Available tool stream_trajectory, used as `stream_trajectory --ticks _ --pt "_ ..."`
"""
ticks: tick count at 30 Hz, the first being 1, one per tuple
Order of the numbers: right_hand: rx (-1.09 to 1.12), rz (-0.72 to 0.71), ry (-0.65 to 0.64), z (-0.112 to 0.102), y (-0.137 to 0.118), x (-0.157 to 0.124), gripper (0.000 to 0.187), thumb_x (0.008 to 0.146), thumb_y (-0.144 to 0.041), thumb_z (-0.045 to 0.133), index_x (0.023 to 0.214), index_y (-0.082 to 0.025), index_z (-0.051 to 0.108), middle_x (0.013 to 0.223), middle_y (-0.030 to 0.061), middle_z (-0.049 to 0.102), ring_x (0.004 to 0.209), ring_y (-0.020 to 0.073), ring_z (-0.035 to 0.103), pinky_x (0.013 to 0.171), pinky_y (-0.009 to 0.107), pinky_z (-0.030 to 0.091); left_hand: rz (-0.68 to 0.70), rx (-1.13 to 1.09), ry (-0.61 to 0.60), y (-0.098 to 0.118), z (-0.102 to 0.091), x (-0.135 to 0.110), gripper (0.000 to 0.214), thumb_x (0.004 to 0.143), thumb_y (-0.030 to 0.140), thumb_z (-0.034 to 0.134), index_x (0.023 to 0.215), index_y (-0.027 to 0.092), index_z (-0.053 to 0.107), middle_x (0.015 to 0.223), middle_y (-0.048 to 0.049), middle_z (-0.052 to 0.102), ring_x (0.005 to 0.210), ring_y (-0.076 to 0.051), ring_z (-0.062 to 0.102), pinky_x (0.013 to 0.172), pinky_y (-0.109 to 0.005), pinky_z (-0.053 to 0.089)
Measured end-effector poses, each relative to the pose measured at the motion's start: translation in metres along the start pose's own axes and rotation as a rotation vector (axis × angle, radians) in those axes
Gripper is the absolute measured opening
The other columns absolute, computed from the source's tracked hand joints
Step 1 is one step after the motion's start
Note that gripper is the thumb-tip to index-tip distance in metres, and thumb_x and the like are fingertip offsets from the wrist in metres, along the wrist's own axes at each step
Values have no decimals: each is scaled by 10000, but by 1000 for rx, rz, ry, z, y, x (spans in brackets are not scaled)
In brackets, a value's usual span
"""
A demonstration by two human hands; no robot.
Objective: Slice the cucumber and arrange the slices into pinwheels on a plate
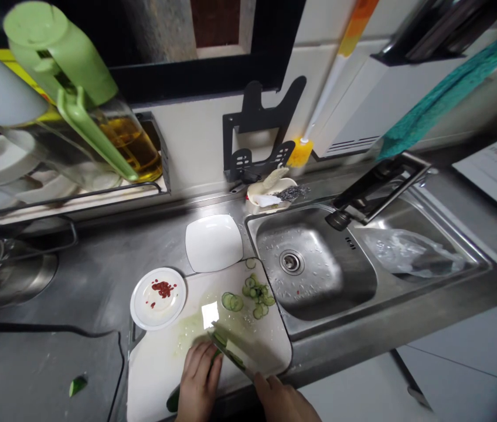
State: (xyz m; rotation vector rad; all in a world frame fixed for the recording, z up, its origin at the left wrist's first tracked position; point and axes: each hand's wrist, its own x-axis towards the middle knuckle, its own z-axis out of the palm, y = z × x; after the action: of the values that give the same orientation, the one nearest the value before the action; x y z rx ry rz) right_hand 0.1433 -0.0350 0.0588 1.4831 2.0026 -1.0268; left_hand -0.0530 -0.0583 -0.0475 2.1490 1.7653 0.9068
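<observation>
Cucumber is pinned to the cutting board by the left hand — dark green skin, pale cut end. Knife is clamped in the right hand, with thin slices piled beyond.

A home kitchen, this: a stainless sink sunk in a steel counter, a tap over it, a cutting board with cucumber slices just left of it, and an oil bottle racked farther left behind.

Cucumber mostly under left hand — right hand cut off, knife blurred, grip probably hidden
</observation>
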Motion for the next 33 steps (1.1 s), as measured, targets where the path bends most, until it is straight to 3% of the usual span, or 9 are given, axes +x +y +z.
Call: stream_trajectory --ticks 7,21,33 --pt "-10 9 -33 -4 -5 6 509 754 35 343 1115 -221 596 947 74 718 802 215 697 569 252 432 -8 19 -7 -2 3 -5 177 913 251 518 1038 194 629 997 -43 711 983 -189 652 908 -347 520" --pt "-30 -41 110 14 -8 24 476 807 38 337 1129 -195 600 917 74 714 784 207 694 623 254 482 -9 9 -35 -4 3 -6 201 923 234 494 1067 198 628 1014 -45 717 994 -186 656 919 -352 518" --pt "-76 -84 270 54 -5 48 446 839 5 348 1182 -181 565 981 86 694 876 220 648 770 300 478 -39 -42 -29 -3 3 -4 192 912 231 513 1044 199 649 1014 -42 713 988 -179 654 913 -341 523"
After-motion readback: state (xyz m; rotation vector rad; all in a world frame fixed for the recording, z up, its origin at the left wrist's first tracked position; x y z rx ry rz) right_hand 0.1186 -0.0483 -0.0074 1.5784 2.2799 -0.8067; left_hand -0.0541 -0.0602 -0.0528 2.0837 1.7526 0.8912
